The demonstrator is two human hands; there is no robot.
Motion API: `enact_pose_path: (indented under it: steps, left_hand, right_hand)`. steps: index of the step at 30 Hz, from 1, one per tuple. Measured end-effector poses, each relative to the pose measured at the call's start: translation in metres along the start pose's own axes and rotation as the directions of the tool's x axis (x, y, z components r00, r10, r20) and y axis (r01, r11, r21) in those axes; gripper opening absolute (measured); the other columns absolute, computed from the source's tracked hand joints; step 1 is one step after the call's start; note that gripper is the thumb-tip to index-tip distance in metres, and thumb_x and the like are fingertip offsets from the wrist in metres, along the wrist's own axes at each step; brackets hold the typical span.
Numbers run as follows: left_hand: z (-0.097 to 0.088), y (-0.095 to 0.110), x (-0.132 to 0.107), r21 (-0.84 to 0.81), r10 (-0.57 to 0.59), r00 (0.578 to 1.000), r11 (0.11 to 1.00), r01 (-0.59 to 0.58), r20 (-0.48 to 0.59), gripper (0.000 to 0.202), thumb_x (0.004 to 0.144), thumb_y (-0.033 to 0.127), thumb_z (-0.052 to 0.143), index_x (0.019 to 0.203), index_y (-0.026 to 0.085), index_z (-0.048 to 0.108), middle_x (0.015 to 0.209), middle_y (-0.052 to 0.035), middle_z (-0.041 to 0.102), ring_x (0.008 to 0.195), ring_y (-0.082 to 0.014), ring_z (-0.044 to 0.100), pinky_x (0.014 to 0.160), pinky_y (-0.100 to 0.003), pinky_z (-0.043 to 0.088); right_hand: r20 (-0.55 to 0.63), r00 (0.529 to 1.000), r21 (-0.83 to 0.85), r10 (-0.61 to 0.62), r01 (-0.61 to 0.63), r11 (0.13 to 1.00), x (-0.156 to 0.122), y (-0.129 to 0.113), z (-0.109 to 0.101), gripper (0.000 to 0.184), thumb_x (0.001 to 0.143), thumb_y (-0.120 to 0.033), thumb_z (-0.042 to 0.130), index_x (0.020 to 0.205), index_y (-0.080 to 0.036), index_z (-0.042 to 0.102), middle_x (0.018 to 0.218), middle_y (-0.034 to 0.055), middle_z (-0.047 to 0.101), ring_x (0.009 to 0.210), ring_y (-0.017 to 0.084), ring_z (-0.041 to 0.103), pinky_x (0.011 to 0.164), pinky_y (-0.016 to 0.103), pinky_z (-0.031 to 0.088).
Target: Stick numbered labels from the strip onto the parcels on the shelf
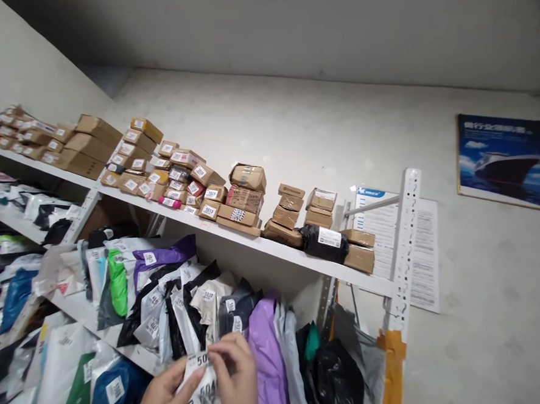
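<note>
At the bottom centre, my left hand (167, 389) pinches a strip of white number labels (207, 388) between thumb and fingers. Black printed digits beginning "50" show on the strip, and its lower end runs out of view. My right hand (236, 373) closes its thumb and fingertips on the strip's upper right edge. Both hands are in front of the middle shelf's bagged parcels. A purple bag (269, 360) stands just right of my right hand, and a dark grey bag (238, 310) with labels is behind it.
A white metal shelf (294, 256) carries stacked cardboard boxes (245, 198) and a black wrapped parcel (325, 243). Below are several labelled plastic bags. Orange tape (393, 374) wraps the right upright (404, 253). A ship poster (510, 162) and printed sheets (426, 254) hang on the wall.
</note>
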State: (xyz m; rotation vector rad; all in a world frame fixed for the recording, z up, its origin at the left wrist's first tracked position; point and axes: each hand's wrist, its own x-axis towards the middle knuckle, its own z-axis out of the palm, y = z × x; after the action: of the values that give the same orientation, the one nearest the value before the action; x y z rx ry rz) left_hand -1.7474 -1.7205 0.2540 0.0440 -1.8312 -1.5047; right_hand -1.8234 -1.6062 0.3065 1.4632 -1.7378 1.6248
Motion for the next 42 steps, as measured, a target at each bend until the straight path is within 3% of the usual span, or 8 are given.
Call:
enact_pose_path:
  steps: [6,10,14,19,24,35,39,42]
  left_hand:
    - [-0.037,0.024,0.08,0.079,0.073,0.977,0.995,-0.058,-0.202,0.052,0.073,0.066,0.05,0.071,0.017,0.064,0.062,-0.0016,0.061,0.067,-0.0211,0.055,0.062,-0.026,0.046]
    - [-0.065,0.033,0.129,0.128,0.098,0.99,0.988,-0.084,-0.105,0.045,0.067,0.059,0.058,0.073,0.016,0.067,0.068,-0.0023,0.065,0.072,-0.0224,0.057,0.063,-0.025,0.043]
    - [-0.089,0.028,0.156,0.296,0.162,0.981,0.936,-0.188,0.111,0.045,0.07,0.058,0.055,0.056,0.016,0.06,0.055,0.0003,0.054,0.061,-0.0185,0.051,0.056,-0.023,0.035]
    - [-0.112,0.005,0.171,0.309,0.148,0.964,0.927,-0.212,0.22,0.047,0.072,0.061,0.054,0.058,0.017,0.059,0.058,0.0011,0.055,0.062,-0.0177,0.052,0.057,-0.022,0.036]
    - [-0.121,-0.013,0.178,0.313,0.11,0.959,0.93,-0.192,0.262,0.048,0.072,0.064,0.053,0.059,0.018,0.058,0.059,0.0013,0.055,0.065,-0.0188,0.054,0.06,-0.022,0.037]
    - [-0.126,-0.024,0.181,0.195,0.051,0.954,0.974,-0.113,0.297,0.048,0.068,0.065,0.058,0.069,0.018,0.069,0.072,-0.0023,0.07,0.077,-0.0259,0.062,0.068,-0.025,0.045]
    - [-0.125,-0.024,0.175,0.194,0.077,0.955,0.971,-0.137,0.288,0.046,0.067,0.064,0.058,0.061,0.019,0.067,0.065,-0.0013,0.067,0.07,-0.0246,0.061,0.064,-0.025,0.045]
    - [-0.124,-0.019,0.167,0.144,0.08,0.966,0.983,-0.118,0.245,0.042,0.065,0.061,0.061,0.057,0.02,0.066,0.062,-0.0002,0.068,0.069,-0.0247,0.062,0.064,-0.024,0.046]
  right_hand:
    - [-0.14,0.99,0.065,-0.003,0.013,0.998,0.084,-0.002,0.049,0.011,0.077,-0.018,0.059,0.074,-0.02,0.07,0.078,0.0042,0.063,0.077,0.017,0.06,0.064,0.024,0.046]
    - [-0.239,0.97,-0.004,-0.049,0.05,0.999,0.143,0.005,0.075,0.011,0.076,-0.019,0.06,0.073,-0.02,0.071,0.076,0.0038,0.065,0.072,0.016,0.06,0.062,0.024,0.046]
    - [-0.482,0.864,-0.141,-0.145,0.087,0.986,0.205,0.02,0.058,0.016,0.078,-0.027,0.058,0.08,-0.017,0.071,0.078,0.0056,0.069,0.071,0.017,0.061,0.067,0.028,0.049]
    - [-0.498,0.836,-0.332,-0.232,0.063,0.941,0.258,0.039,0.016,0.017,0.075,-0.029,0.061,0.079,-0.016,0.071,0.078,0.0068,0.069,0.069,0.018,0.06,0.065,0.029,0.047]
    - [-0.505,0.811,-0.458,-0.296,0.039,0.888,0.277,0.05,0.007,0.018,0.077,-0.029,0.058,0.08,-0.017,0.071,0.075,0.0066,0.067,0.068,0.018,0.056,0.066,0.029,0.044]
    - [-0.545,0.772,-0.556,-0.328,-0.04,0.83,0.283,0.054,0.015,0.016,0.078,-0.027,0.055,0.087,-0.017,0.063,0.073,0.0042,0.064,0.066,0.018,0.055,0.068,0.029,0.042]
    - [-0.637,0.713,-0.525,-0.292,-0.125,0.842,0.285,0.053,0.015,0.043,0.077,-0.027,0.059,0.115,-0.013,0.044,0.072,0.0019,0.061,0.062,0.018,0.058,0.063,0.028,0.043]
    - [-0.657,0.697,-0.537,-0.287,-0.166,0.827,0.287,0.051,0.015,0.048,0.074,-0.03,0.065,0.114,-0.015,0.042,0.07,0.0022,0.06,0.069,0.022,0.06,0.065,0.03,0.043]
